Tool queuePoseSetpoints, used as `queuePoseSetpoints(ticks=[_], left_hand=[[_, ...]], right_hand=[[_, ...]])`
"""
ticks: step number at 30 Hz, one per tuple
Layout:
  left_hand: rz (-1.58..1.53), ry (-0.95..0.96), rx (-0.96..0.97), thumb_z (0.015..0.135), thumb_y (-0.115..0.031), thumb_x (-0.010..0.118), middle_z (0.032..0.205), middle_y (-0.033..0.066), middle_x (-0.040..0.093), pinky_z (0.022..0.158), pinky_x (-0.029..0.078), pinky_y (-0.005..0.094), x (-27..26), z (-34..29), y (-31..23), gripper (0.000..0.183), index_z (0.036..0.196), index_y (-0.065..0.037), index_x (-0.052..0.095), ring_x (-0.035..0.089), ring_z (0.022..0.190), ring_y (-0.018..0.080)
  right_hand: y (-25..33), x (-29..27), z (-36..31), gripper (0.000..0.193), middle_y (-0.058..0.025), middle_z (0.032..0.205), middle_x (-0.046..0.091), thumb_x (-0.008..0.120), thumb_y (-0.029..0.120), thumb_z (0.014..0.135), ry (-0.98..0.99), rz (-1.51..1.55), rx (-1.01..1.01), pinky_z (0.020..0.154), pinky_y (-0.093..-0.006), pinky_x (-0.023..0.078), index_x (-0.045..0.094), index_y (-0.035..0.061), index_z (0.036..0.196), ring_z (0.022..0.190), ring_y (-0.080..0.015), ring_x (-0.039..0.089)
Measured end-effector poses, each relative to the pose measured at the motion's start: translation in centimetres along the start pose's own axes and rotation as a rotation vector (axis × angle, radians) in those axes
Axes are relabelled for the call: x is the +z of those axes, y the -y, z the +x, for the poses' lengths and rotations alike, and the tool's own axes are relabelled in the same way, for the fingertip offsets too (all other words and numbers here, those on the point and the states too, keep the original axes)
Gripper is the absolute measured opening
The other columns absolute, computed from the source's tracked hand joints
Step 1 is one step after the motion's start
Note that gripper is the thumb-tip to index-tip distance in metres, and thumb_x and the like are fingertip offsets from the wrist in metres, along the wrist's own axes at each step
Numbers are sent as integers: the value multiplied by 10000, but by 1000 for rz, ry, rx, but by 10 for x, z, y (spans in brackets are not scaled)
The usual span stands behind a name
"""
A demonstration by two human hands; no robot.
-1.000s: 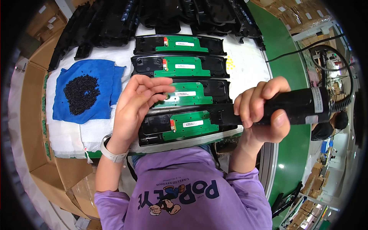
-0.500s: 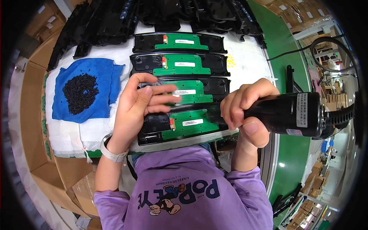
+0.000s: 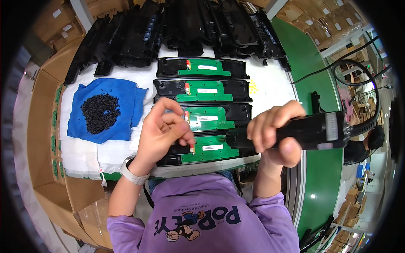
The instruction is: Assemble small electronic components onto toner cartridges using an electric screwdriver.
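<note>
Nearest the person, the right hand [image 3: 274, 130] has its grip clamped around a black power screwdriver [image 3: 312, 131], held level with its cable rising to the right. The tool's front end lies over the right part of the nearest black housing [image 3: 211, 148], which carries a green circuit board [image 3: 213, 147]. The left hand [image 3: 162, 130] rests on the left part of the same housing, thumb and fingertips [image 3: 188, 141] pinched together just above a small red part at the board's left end; whether anything sits in that pinch cannot be told.

The housing lies along the near edge of the white worktop [image 3: 270, 90], with the person's purple shirt directly below it. Three more housings with green boards lie in a row behind it, side to side with almost no gap between them. To the left, apart from the row, a blue cloth [image 3: 122, 105] holds a heap of small black screws [image 3: 100, 113]. White surface shows between cloth and row, and to the right of the far housings.

Farther back, black plastic casings [image 3: 185, 29] crowd the worktop's far edge. A green conveyor belt [image 3: 316, 71] runs along the right side, and cardboard boxes [image 3: 40, 126] border the left.
</note>
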State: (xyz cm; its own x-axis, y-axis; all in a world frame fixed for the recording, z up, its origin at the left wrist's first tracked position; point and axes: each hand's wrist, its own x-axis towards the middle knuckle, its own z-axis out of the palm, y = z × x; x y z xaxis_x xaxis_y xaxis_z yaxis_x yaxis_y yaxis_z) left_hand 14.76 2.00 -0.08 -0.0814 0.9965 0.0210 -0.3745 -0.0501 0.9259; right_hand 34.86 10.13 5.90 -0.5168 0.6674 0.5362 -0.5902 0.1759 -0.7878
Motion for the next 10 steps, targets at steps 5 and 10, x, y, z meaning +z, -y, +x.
queuePoseSetpoints(ticks=[5, 10], left_hand=[[77, 55, -138, 808, -15, 587, 701, 70, 606, 560, 466, 203, -5, -1, -1, 71, 767, 23, 542, 633, 680, 150], [140, 96, -26, 771, -5, 623, 713, 72, 605, 614, 482, 222, -6, -1, 3, 56, 760, 25, 577, 602, 655, 126]], right_hand=[[-2, 8, 14, 331, -34, 630, 487, 536, 305, 840, -76, 234, -209, 544, -332, 437, 442, 24, 987, 450, -139, 476], [-8, 9, 16, 369, -47, 701, 496, 511, 326, 855, -36, 271, -244, 633, -358, 424, 435, 26, 1056, 523, -147, 499]])
